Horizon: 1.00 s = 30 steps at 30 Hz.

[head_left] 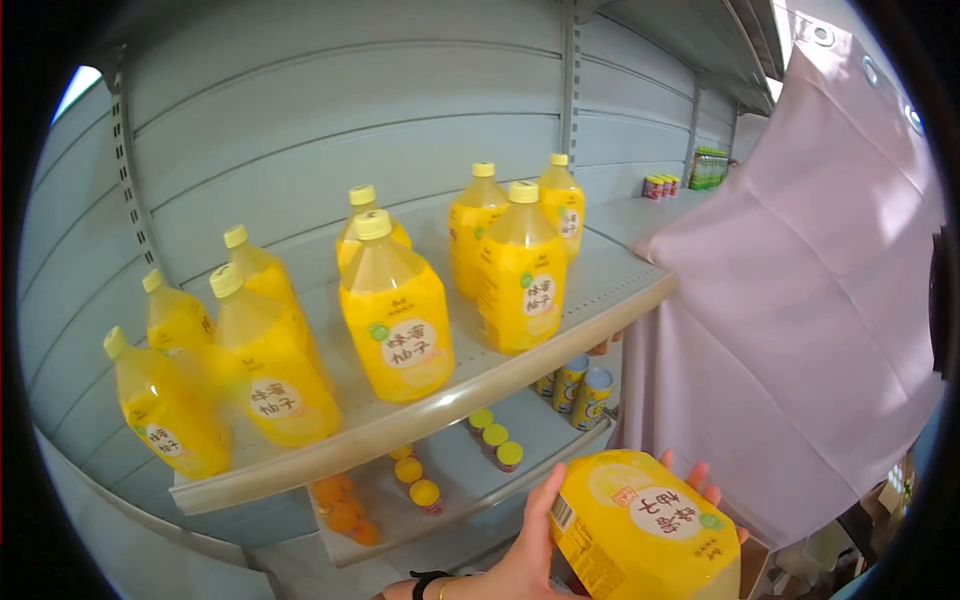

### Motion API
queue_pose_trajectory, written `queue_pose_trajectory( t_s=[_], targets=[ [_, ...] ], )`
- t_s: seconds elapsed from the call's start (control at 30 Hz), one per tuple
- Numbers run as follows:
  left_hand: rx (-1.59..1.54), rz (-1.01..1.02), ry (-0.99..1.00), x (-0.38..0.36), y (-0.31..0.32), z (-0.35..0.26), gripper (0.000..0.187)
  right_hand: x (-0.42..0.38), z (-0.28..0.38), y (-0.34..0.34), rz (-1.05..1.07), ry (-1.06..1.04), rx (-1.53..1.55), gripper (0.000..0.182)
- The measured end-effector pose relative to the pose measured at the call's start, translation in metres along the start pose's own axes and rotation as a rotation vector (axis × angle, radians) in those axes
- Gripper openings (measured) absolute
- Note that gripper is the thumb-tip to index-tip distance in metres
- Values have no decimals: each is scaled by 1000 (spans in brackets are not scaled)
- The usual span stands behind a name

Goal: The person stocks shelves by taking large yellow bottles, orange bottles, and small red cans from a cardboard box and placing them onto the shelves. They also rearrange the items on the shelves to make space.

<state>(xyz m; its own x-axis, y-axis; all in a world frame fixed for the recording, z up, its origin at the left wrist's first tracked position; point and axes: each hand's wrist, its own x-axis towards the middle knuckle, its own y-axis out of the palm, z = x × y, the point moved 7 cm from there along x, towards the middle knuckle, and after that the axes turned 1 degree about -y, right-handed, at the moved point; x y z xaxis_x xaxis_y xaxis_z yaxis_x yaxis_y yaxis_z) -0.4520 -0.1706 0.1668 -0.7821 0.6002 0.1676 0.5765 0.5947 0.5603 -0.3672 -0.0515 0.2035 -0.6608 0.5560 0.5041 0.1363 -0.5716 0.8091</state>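
My left hand [528, 552], with a dark band at the wrist, grips a large yellow drink bottle [622, 515] at the lower right. My thumb lies along the bottle's left side, and fingertips show past its right edge. The bottle's printed label appears upside down, its base tilted up toward the shelf; its cap is out of frame. No part of my right hand can be made out. Matching bottles with pale yellow caps stand upright on the grey shelf [430, 410], among them a front middle bottle [397, 320] and a front right bottle [523, 275].
Beneath, a lower shelf [455, 530] carries orange items [343, 512], yellow-lidded containers [408, 470], green-lidded containers [495, 437] and cans [592, 398]. A pink curtain [780, 330] hangs at the right, across the shelf's end. Farther back are small jars [660, 187] and green bottles [709, 168].
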Motion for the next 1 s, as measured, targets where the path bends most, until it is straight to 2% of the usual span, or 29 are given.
queue_pose_trajectory(
  t_s=[0.03,0.07,0.17,0.27,0.4,0.47,0.53,0.67,0.73,0.8,0.87,0.93,1.0],
  targets=[
    [263,38,296,-7,11,-21,88,5,-4,1,-12,26,16,61],
    [387,32,444,-9,22,-38,87,9,-6,2,-24,50,35,61],
    [576,36,678,-8,48,-74,85,25,-12,2,-63,103,77,61],
    [749,26,826,2,63,-96,83,46,-14,-1,-105,120,114,61],
    [844,8,891,30,65,-95,81,79,-14,-9,-144,121,161,60],
    [921,144,907,47,66,-86,90,93,-11,-15,-174,112,190,60],
    [998,142,903,61,69,-85,89,111,-7,-21,-212,107,236,60],
    [1151,144,852,91,73,-78,87,140,1,-41,-414,53,451,59],
    [1160,136,898,107,80,-77,87,162,2,-51,-475,28,538,59],
    [1173,121,952,122,85,-77,88,194,2,-16,278,106,-115,58],
    [1273,109,1091,132,92,-77,93,212,-5,-21,275,109,-17,62],
    [1304,33,1074,144,93,-65,94,232,-10,-28,260,99,101,66],
    [1334,-44,1054,158,89,-60,96,253,-18,-38,267,124,72,64]
  ],
)
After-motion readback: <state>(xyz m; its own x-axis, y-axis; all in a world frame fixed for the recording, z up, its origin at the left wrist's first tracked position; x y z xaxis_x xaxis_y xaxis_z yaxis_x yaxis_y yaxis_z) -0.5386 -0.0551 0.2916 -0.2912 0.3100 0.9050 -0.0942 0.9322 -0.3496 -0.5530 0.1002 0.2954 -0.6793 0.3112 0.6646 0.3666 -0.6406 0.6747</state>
